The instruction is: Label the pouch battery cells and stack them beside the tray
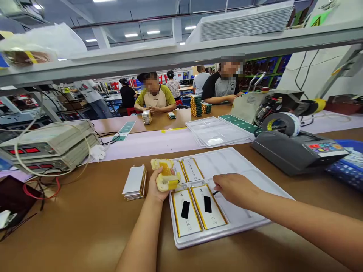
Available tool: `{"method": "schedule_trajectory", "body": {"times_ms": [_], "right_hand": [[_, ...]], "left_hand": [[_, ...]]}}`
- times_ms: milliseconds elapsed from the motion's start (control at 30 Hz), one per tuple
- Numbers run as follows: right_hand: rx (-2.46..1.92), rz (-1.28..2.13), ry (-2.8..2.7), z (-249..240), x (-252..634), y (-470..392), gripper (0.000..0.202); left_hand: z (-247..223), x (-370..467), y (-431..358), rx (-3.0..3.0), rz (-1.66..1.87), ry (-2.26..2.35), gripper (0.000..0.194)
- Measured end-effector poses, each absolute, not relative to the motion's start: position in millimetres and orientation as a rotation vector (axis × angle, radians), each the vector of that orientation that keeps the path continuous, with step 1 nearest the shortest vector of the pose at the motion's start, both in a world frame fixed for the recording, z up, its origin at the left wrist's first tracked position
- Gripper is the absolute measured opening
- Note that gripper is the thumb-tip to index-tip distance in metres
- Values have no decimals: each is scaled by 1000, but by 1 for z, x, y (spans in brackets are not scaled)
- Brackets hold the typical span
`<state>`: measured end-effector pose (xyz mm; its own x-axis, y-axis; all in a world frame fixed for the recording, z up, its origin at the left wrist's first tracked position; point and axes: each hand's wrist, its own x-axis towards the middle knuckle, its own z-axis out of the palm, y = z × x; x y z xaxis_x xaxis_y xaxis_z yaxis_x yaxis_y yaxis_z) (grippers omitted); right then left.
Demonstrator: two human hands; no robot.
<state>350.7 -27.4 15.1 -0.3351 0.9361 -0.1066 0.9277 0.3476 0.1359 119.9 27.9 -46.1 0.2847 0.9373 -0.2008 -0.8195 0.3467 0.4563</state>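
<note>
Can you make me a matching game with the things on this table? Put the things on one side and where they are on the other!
Things:
1. yellow tape holder
2. flat battery packs
3. silver stack
4. tape dispenser machine

Places:
A. lying in the white tray
B. far right of the table
C. gripped in the left hand
D. on the table, left of the tray

Pairs: 1-C, 2-A, 3-D, 4-B

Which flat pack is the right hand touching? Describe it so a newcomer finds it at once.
Start at the white moulded plastic tray on the brown workbench. In its near row lie two flat silvery battery packs with yellow edging. The right hand rests its fingers at the top corner of the right-hand pack; its neighbour lies nearer the left hand, which grips a yellow tape holder.
</note>
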Motion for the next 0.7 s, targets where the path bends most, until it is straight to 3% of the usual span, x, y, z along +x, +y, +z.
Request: {"method": "schedule_trajectory", "body": {"times_ms": [233, 300, 400, 467, 567, 700], "right_hand": [[1732, -4, 2291, 14, 338, -35, 18], [1918, -311, 2208, 13, 340, -29, 19], [2062, -1051, 2037, 8, 340, -25, 30], [2066, -1349, 1998, 4, 336, -26, 26], [2100, -1394, 1985, 10, 333, -22, 13], [2150, -1385, 2179, 35, 318, 8, 19]], "left_hand": [[-46, 120, 28, 289, 1190, 470, 23], [-47, 120, 28, 305, 1175, 456, 23], [-50, 119, 29, 344, 1137, 438, 19], [-53, 118, 30, 361, 1123, 427, 20], [-54, 114, 28, 355, 1138, 420, 28], [-50, 114, 22, 372, 1113, 306, 49]]}}
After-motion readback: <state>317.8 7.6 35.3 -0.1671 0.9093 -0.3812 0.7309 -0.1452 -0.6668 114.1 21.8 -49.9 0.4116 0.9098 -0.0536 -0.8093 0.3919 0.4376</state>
